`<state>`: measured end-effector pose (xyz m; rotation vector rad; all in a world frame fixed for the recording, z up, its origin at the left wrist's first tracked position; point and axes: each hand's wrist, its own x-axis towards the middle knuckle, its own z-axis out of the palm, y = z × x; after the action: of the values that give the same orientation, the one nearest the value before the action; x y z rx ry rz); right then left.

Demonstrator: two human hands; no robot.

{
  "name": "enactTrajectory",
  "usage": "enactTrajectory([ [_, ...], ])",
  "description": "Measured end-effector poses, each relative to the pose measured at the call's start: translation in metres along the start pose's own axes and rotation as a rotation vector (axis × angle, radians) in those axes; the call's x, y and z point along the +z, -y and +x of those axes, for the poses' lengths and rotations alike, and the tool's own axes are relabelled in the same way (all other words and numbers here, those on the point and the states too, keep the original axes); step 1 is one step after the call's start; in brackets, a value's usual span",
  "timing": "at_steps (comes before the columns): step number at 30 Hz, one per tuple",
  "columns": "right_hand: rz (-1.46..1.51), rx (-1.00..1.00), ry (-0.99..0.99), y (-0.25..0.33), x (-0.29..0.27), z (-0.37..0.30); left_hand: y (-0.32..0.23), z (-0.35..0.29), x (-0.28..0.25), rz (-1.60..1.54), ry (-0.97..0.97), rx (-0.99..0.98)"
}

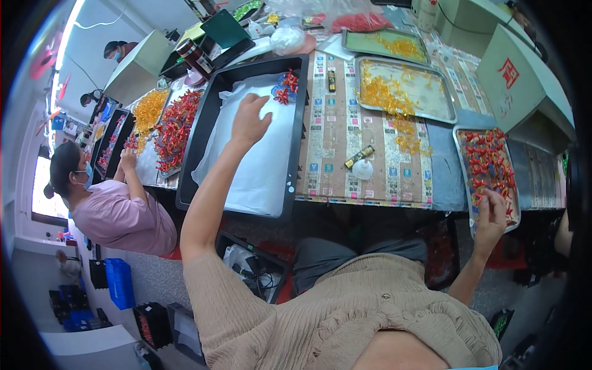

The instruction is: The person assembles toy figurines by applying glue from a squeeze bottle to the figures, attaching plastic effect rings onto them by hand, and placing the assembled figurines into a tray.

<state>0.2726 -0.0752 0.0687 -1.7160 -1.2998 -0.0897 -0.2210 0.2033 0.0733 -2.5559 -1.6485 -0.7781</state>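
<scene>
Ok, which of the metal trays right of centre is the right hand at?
The far-right tray: the right hand is at its near end. It holds mostly red pieces; the middle tray and back tray hold yellow pieces.

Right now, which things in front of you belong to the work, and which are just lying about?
Seemingly in use: black tray; white sheet under the left hand; red pieces at the right hand; their metal tray.

Seemingly lying about: dark bottle; blue crate; plastic bag.
</scene>
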Motion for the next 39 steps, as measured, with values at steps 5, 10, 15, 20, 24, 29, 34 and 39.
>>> enactTrajectory([
  [5, 0.167, 0.066, 0.129, 0.027, 0.012, -0.012, 0.011, 0.056, 0.047, 0.029, 0.102, -0.037],
  [10, 0.184, 0.109, 0.202, 0.037, 0.016, -0.02, 0.012, 0.092, 0.068, 0.118, 0.327, -0.058],
  [15, 0.178, 0.109, 0.21, 0.04, 0.023, -0.016, 0.019, 0.097, 0.07, 0.036, 0.38, -0.117],
  [20, 0.223, 0.169, 0.251, 0.051, 0.032, -0.013, 0.019, 0.085, 0.063, -0.029, 0.285, -0.085],
  [24, 0.278, 0.148, 0.294, 0.051, 0.041, -0.014, 0.012, 0.082, 0.058, 0.044, 0.258, -0.129],
  [29, 0.292, 0.146, 0.307, 0.057, 0.049, -0.017, 0.007, 0.083, 0.073, 0.068, 0.167, -0.204],
  [34, 0.266, 0.148, 0.335, 0.066, 0.052, -0.02, 0.018, 0.088, 0.082, 0.054, 0.168, -0.235],
  [39, 0.258, 0.156, 0.351, 0.062, 0.054, -0.022, 0.023, 0.076, 0.067, -0.087, 0.058, -0.196],
])
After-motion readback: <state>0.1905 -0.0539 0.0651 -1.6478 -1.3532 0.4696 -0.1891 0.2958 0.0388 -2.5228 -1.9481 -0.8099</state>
